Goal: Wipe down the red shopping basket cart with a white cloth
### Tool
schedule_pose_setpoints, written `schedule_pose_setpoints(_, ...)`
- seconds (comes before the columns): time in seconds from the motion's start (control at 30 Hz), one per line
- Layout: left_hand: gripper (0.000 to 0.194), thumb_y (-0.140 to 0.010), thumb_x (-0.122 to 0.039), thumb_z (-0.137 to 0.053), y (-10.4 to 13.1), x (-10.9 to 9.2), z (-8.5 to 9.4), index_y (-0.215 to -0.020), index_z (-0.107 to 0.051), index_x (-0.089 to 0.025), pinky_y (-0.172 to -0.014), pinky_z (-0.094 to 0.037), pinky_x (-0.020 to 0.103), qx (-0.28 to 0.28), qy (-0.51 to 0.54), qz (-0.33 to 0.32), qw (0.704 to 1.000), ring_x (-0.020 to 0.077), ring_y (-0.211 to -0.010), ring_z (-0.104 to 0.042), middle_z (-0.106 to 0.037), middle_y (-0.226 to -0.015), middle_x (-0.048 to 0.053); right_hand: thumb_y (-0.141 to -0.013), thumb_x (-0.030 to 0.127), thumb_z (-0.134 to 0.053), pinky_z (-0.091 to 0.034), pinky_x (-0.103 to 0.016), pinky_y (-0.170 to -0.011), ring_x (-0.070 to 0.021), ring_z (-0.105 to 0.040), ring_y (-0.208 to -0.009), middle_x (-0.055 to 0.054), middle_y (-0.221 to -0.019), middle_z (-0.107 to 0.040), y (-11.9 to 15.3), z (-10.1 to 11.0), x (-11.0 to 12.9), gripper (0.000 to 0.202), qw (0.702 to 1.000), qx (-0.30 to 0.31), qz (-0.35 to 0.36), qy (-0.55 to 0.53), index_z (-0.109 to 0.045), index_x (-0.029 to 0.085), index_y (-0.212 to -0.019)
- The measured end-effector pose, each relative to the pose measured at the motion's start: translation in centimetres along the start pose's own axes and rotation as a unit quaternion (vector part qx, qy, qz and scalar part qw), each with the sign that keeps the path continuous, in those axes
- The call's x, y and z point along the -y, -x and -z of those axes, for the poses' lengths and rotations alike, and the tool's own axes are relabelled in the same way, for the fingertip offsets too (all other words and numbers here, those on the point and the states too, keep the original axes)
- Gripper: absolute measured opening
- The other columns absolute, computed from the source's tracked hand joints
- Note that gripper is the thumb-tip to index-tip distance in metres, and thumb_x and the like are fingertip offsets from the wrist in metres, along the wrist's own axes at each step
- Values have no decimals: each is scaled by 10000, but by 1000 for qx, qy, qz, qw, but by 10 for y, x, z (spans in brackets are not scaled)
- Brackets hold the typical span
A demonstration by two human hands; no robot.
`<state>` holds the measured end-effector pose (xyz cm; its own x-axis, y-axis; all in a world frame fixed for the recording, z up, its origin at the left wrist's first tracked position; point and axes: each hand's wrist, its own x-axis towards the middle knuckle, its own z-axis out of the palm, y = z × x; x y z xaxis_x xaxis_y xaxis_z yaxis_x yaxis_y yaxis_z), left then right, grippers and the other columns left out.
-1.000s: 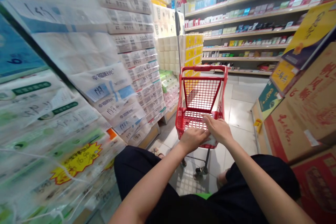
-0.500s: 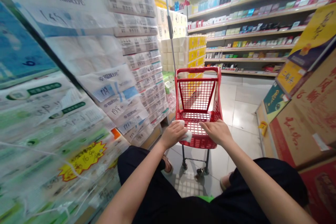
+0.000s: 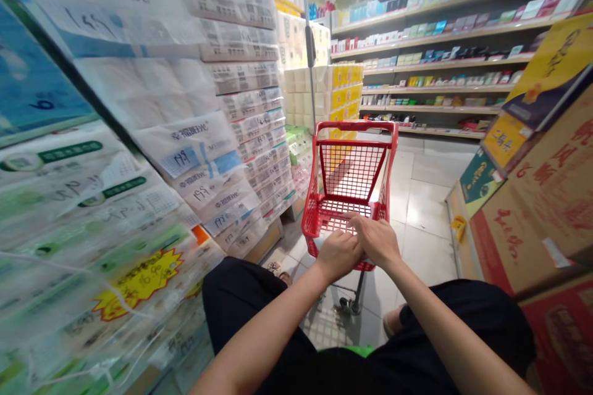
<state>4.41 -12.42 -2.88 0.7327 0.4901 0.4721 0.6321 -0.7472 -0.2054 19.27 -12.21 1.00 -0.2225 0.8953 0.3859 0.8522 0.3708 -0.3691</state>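
Note:
A red shopping cart (image 3: pixel 354 136) with a mesh basket stands in front of me, a thin pole rising from its left side. My left hand (image 3: pixel 340 252) is over the near end of the basket, fingers curled, with a bit of white wipe (image 3: pixel 319 241) showing at its left side. Touching it on the right is my right hand (image 3: pixel 376 239), its fingers bent over those of the left. What lies between the two hands is hidden.
Packs of tissue (image 3: pixel 204 136) are stacked high on the left. Cardboard boxes (image 3: pixel 523 222) line the right side. Shelves (image 3: pixel 445 62) of small boxed goods stand at the back, beyond a tiled floor (image 3: pixel 424 241). My knees flank the cart.
My left hand has moved right with the white wipe and now meets my right hand. The cart has shifted slightly right and turned a little in view.

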Motion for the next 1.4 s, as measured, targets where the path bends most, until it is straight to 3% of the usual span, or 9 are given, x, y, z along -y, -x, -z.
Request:
schedule_pose_setpoints(0.17,299,-1006,-351,-354,-2,1,-1,-1113,-566,-168,-705,-408,348,-2,-12,-21,1000,191,-838,-603,-646,-957,85,-1004,525,-133,-318,-327,-752,-165,-641,-953,11,-1057,-722,1,3,-7,529,999,30,4,27,-577,316,-1205)
schedule_pose_setpoints(0.33,351,-992,-465,-358,19,39,15,-1112,-563,-207,-771,-414,339,12,6,-7,1000,190,-880,-600,-647,-962,56,-1004,529,-149,-283,-330,-709,-165,-647,-811,17,-883,-736,-3,6,-16,535,994,54,38,87,-626,288,-1026)
schedule_pose_setpoints(0.43,328,-983,-459,-387,37,66,22,-1106,-570,-217,-916,-403,367,14,13,16,1000,198,-944,-589,-646,-964,47,-998,547,-151,-279,-322,-685,-160,-636,-751,17,-843,-733,-6,6,-18,564,992,60,44,97,-639,274,-921)
schedule_pose_setpoints(0.57,278,-974,-419,-426,50,80,20,-1117,-571,-231,-1074,-322,396,6,15,54,998,204,-1032,-568,-639,-1040,49,-1001,537,-155,-303,-315,-696,-155,-647,-814,23,-963,-737,-10,1,-14,549,995,49,47,71,-651,301,-1008)
schedule_pose_setpoints(0.8,218,-953,-370,-482,44,60,15,-1086,-571,-222,-1039,-334,423,11,9,109,994,219,-985,-557,-641,-1033,54,-1007,511,-157,-349,-320,-720,-159,-651,-967,24,-1133,-702,-13,-9,-7,503,1000,-8,11,17,-552,339,-1266)
schedule_pose_setpoints(1.07,283,-951,-315,-439,2,-5,2,-1161,-542,-156,-900,-416,459,17,49,133,990,268,-963,-566,-637,-1018,115,-1012,472,-205,-374,-344,-813,-164,-609,-1074,20,-1217,-660,-9,-14,1,452,997,-54,26,-38,-464,359,-1365)
schedule_pose_setpoints(1.17,321,-878,-243,-514,-6,-14,8,-1184,-507,-147,-905,-436,461,18,125,114,985,293,-1047,-554,-610,-1103,143,-1002,471,-257,-374,-360,-880,-179,-593,-1086,-18,-1273,-623,2,-10,-2,462,994,-60,69,-57,-418,318,-1407)
schedule_pose_setpoints(1.27,344,-851,-227,-517,-3,-2,25,-1185,-442,-194,-889,-472,396,-45,282,105,953,248,-1093,-543,-555,-1198,113,-977,495,-334,-372,-370,-941,-201,-547,-1158,-58,-1351,-557,12,-2,-7,526,989,-48,123,-65,-346,268,-1451)
schedule_pose_setpoints(1.4,153,-948,-219,-349,6,19,40,-1054,-458,-208,-915,-450,368,-208,337,235,888,195,-1034,-548,-556,-1089,81,-947,484,-437,-356,-391,-980,-233,-527,-1162,-91,-1307,-578,15,3,3,518,986,-41,164,-2,-417,226,-1396)
